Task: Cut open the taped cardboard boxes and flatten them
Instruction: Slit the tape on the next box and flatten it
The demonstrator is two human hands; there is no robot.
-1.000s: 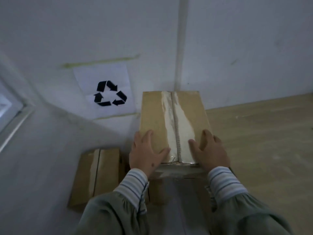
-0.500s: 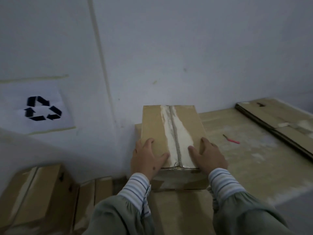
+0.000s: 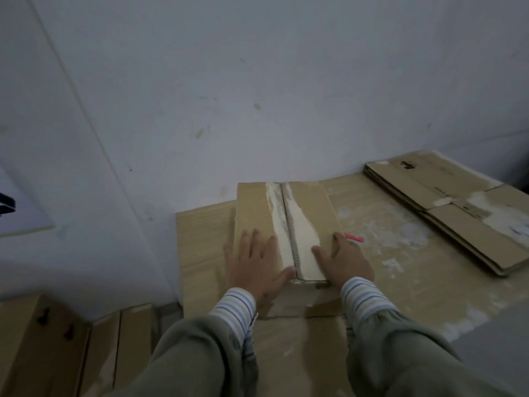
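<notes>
Both hands, left hand (image 3: 254, 267) and right hand (image 3: 343, 262), lie flat and open on the taped box (image 3: 312, 207), just positioning it. Next up I'd grab the pink cutter (image 3: 355, 238) just right of it.

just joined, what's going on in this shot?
A person has both hands on a taped cardboard box standing on a wooden table: left hand and right hand lie flat on its top, either side of the center tape seam, which looks uncut. A red cutter lies just right of the box. Flattened boxes are stacked at the table's right.
</notes>
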